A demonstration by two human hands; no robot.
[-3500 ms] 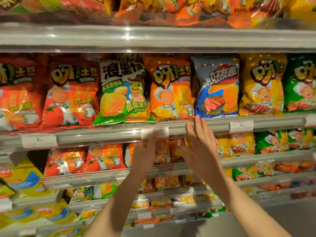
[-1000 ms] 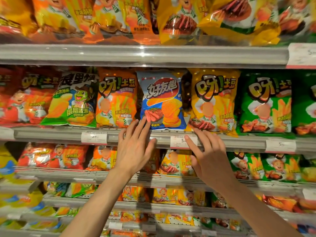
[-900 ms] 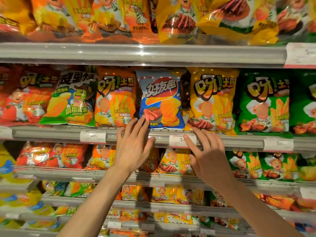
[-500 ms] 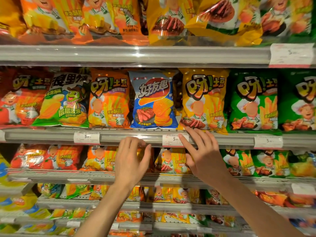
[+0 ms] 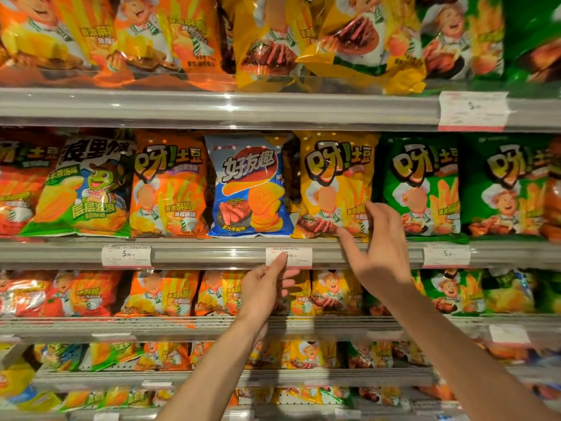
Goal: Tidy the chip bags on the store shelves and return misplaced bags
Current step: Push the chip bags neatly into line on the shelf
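Hidden or unclear: the red bags (image 5: pixel 18 189) at far left and the outermost green bag (image 5: pixel 513 189) at far right are cut by the frame edges; the top-shelf bags (image 5: pixel 273 41) lose their upper halves; print on the price tags is too small to read beyond a "5". The lower shelves are blurred.

Middle shelf (image 5: pixel 212 253), left to right: frog bag (image 5: pixel 82 189), orange bag (image 5: pixel 170 186), blue bag (image 5: pixel 249 186), yellow bag (image 5: pixel 334 186), green bag (image 5: pixel 422 186). All stand upright, long axis vertical, fronts facing out; the frog bag leans slightly with its top to the right. The blue bag sits between orange and yellow, the lone one of its kind in the row.

Left hand (image 5: pixel 264 290): below the shelf rail, fingers loosely curled, holding nothing, forefinger tip at the middle price tag (image 5: pixel 288 256). Half a second ago it hung lower and further left, clear of the tag.

Right hand (image 5: pixel 379 256): spread open, thumb at the yellow bag's lower edge, fingertips (image 5: pixel 372 208) on its right side; no grip closed. Earlier it lay on the rail by the tag; it has risen rightward onto the bag.
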